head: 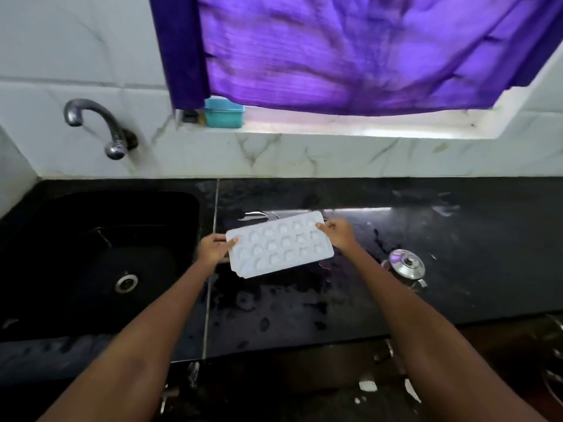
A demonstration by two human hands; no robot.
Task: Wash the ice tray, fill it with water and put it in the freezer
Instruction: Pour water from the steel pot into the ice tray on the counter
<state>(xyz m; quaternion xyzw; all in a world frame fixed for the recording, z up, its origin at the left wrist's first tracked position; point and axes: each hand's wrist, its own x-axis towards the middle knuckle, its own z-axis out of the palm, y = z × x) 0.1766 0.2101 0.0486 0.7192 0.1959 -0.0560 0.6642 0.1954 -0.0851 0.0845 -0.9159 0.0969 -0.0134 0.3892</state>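
Note:
A white ice tray (278, 245) with several small cells is held over the wet black counter (457, 269), just right of the sink. My left hand (214, 248) grips its left short edge, thumb on top. My right hand (338, 233) grips its right short edge. The tray is tilted a little, its far right corner higher. I cannot tell whether water is in the cells. The black sink (91, 254) lies to the left, with a metal tap (97, 126) on the wall above it; no water is running.
A small steel lidded pot (406, 264) stands on the counter right of my right arm. A teal box (224, 112) sits on the window sill under a purple curtain (350, 50). Puddles cover the counter. A marble-tiled wall rises behind.

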